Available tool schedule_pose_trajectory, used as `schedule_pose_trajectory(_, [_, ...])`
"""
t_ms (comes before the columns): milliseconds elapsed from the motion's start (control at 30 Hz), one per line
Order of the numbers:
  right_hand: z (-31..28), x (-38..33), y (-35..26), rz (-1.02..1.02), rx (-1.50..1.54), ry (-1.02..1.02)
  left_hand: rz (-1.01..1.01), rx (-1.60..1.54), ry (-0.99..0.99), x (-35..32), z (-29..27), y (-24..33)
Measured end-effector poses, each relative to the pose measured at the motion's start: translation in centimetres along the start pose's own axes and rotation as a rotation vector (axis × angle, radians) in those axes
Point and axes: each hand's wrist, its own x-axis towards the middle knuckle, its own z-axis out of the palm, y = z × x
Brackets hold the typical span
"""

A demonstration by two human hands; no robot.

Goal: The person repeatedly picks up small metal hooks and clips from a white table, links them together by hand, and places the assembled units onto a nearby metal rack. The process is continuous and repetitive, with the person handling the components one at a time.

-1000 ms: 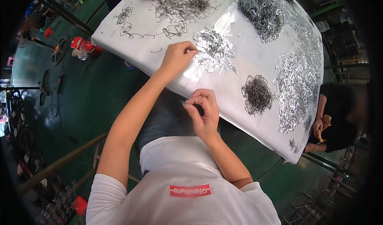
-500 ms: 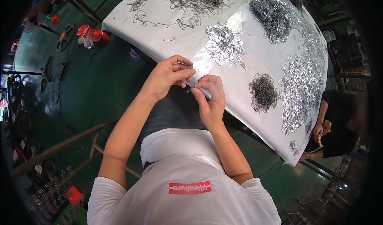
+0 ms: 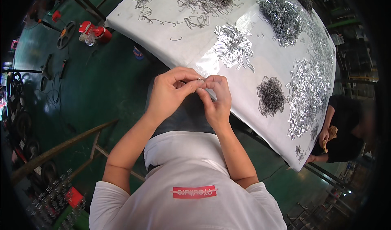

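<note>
My left hand [image 3: 173, 89] and my right hand [image 3: 216, 100] meet fingertip to fingertip just off the near edge of the white-covered table [image 3: 244, 89]. Both are closed in a pinch around a small piece with a metallic glint [image 3: 199, 79]; the fingers hide most of it, so its kind does not show. Beyond my hands lies a pile of short, shiny, narrow metal pieces [image 3: 234, 46]. To the right of my right hand is a round tangle of dark bent-wire hooks [image 3: 271, 96].
A large heap of bent-wire pieces [image 3: 281, 20] lies farther back, with shiny looped clips [image 3: 307, 91] spread along the right and loose wire hooks [image 3: 203, 2] at the far left. A person in dark clothes [image 3: 346, 128] is beyond the right edge. A red container [image 3: 102, 34] stands on the left.
My left hand has moved down and right against my right hand, and its fingertips now touch the right ones. The view has shifted slightly.
</note>
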Motion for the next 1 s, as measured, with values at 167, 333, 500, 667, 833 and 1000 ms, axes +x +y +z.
schedule_pose_trajectory(167, [-2.0,1.8,0.2,0.060,0.079,-0.193,0.109,0.192,0.012,-0.4,-0.8,0.8])
schedule_pose_trajectory(333, [-1.5,9.0,4.3,0.128,-0.163,-0.248,0.048,0.151,0.009,-0.7,-1.5,1.6])
schedule_pose_trajectory(500, [2.2,19.4,9.3,0.009,-0.458,-0.216,0.043,0.162,0.052,-0.9,-1.7,2.2])
schedule_pose_trajectory(667, [3.6,26.8,11.4,0.083,-0.657,-0.454,0.074,0.198,0.065,-1.0,-2.1,2.5])
schedule_pose_trajectory(833, [1.9,28.2,11.8,0.149,-0.745,-0.554,0.086,0.199,0.055,-1.0,-2.6,2.7])
schedule_pose_trajectory(1000, [1.1,26.4,11.7,0.306,-0.738,-0.547,0.073,0.162,0.038,-0.9,-2.4,2.4])
